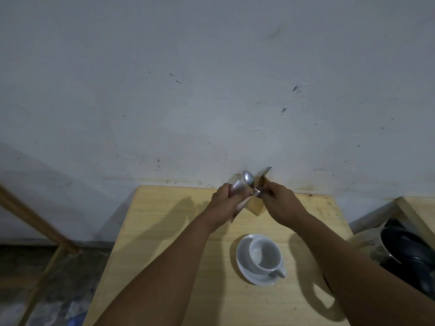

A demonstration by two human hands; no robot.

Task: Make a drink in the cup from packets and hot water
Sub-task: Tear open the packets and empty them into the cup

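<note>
An empty white cup (266, 255) stands on a white saucer (240, 264) in the middle of the wooden table (164, 231). At the table's far edge, against the wall, is a small wooden holder (256, 208) with a spoon (248, 178) and several forks (264, 172) sticking up. My left hand (223, 203) grips a silvery packet (236, 186) just left of the holder. My right hand (280, 203) pinches a metal handle at the holder's top, apparently the spoon's. The holder's contents are partly hidden by both hands.
A dark pot or kettle (404, 250) sits low at the right, beside another wooden surface (421, 208). A wooden frame (35, 217) slants across the left over a dark floor. A stained white wall (211, 90) rises directly behind the table.
</note>
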